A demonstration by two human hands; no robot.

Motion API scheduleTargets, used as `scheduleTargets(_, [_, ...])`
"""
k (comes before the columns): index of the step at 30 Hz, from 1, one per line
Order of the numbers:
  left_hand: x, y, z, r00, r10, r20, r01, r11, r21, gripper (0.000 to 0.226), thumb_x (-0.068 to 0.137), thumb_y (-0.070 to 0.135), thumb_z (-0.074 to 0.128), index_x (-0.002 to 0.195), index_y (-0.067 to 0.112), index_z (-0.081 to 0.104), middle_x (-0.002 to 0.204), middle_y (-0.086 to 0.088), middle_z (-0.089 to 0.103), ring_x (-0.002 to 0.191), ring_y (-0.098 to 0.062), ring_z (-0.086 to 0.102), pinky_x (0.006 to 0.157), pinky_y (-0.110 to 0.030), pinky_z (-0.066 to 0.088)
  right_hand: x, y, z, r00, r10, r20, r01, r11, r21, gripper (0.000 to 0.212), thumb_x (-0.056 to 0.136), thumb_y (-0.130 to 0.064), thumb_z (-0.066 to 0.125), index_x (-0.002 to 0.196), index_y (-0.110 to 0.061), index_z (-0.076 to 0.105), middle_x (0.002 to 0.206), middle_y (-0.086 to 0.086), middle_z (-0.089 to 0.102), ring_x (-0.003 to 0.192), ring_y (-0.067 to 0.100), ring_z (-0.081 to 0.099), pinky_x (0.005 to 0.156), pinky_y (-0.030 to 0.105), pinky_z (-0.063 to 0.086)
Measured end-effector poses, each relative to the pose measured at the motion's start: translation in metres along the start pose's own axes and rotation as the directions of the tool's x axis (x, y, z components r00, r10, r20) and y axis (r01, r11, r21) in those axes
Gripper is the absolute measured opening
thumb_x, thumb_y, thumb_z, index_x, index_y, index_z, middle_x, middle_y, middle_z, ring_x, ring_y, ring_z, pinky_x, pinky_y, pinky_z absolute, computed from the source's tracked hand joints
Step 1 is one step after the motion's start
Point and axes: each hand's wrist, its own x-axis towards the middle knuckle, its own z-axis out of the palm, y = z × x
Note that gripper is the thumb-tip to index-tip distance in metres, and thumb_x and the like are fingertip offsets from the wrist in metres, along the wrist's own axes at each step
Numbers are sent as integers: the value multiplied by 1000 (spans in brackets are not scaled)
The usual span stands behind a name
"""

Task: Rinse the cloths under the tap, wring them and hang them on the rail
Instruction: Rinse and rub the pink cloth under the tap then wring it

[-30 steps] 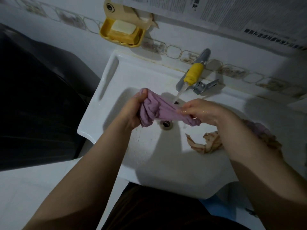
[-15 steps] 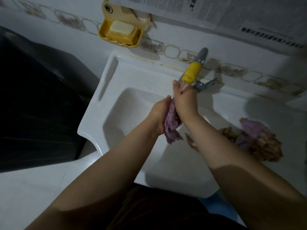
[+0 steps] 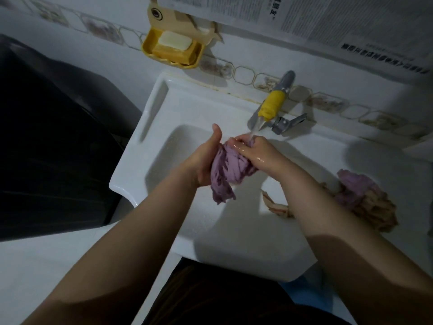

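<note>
Gripped purple cloth (image 3: 228, 170) between left hand (image 3: 206, 160) and right hand (image 3: 254, 150) over the sink (image 3: 164, 113), under the tap (image 3: 273, 106) stream; bunched lengthwise, upper end toward the spout, loose tail hanging toward the near-left; other cloths (image 3: 365, 200) heaped on the sink's right ledge

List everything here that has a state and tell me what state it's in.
Tap: running.
Purple cloth: bunched, under the stream, gripped by both hands.
Left hand: holding the cloth.
Right hand: wet, holding the cloth.
Cloth pile: heaped on the sink ledge.
Soap dish: holds soap.
</note>
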Motion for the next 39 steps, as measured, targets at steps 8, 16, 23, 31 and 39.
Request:
scheduleTargets(8, [-5,-13,-35,978,124,-167,11,771,637,49,92,57,46,88,13,68,69,-4,69,50,-15,58,46,-18,42,22,6,-36,907,221,-359,16,833,553,34,84,-50,61,90,-17,62,89,12,63,68,21,58,53,24,42])
scheduleTargets(16, [-39,29,-38,995,38,89,-96,291,952,27,73,34,74,96,21,69,92,-1,73,80,-13,67,84,-32,53,6,47,-68,906,258,-336,-18,815,579,22,100,-22,44,83,-12,55,58,-2,65,54,13,60,44,20,42])
scheduleTargets(23, [-33,29,21,951,245,190,-200,18,980,16,75,25,65,91,19,65,81,1,71,77,-16,66,71,-27,53,-16,94,-6,983,178,33,-177,983,-41,90,80,-1,72,147,-23,16,125,0,40,117,18,48,78,23,47])
scheduleTargets(31, [-15,19,54,895,293,336,-381,111,918,3,79,22,64,81,20,63,72,10,67,67,3,59,62,-13,45,-8,78,58,996,37,87,-30,996,-80,43,74,-35,78,109,-17,63,109,-11,60,101,3,56,89,6,39])
scheduleTargets(39, [2,31,-9,923,378,-79,-310,848,431,8,81,13,68,78,7,63,68,-6,66,65,-19,62,67,-28,50,-20,101,39,986,167,28,-169,979,117,21,84,-2,63,91,-21,56,69,7,62,57,23,59,57,35,51])
